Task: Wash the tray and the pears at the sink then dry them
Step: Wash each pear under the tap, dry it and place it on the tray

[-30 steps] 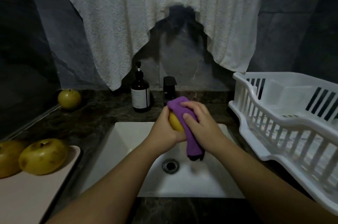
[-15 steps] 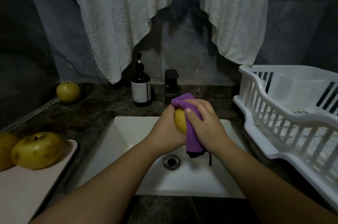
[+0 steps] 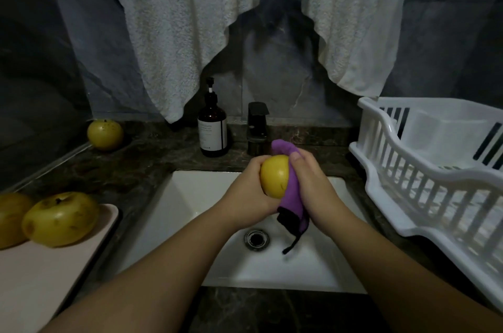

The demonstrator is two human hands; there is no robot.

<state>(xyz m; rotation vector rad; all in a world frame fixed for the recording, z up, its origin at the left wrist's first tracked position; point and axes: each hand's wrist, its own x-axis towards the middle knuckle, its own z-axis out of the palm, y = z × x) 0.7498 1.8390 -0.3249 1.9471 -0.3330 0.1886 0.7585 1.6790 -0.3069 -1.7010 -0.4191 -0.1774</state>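
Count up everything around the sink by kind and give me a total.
Pears: 4
Trays: 1
Cloths: 1
Towels: 1
Soap bottles: 1
Taps: 1
Drying racks: 1
Total: 10

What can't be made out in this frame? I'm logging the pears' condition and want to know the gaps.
- Held pear, head view: its far side is covered by the purple cloth and both hands.
- Leftmost pear: cut off by the frame's left edge and overlapped by the pear on the tray.
- Bottle label: print too small.
- Wetness of any pear: too dim.
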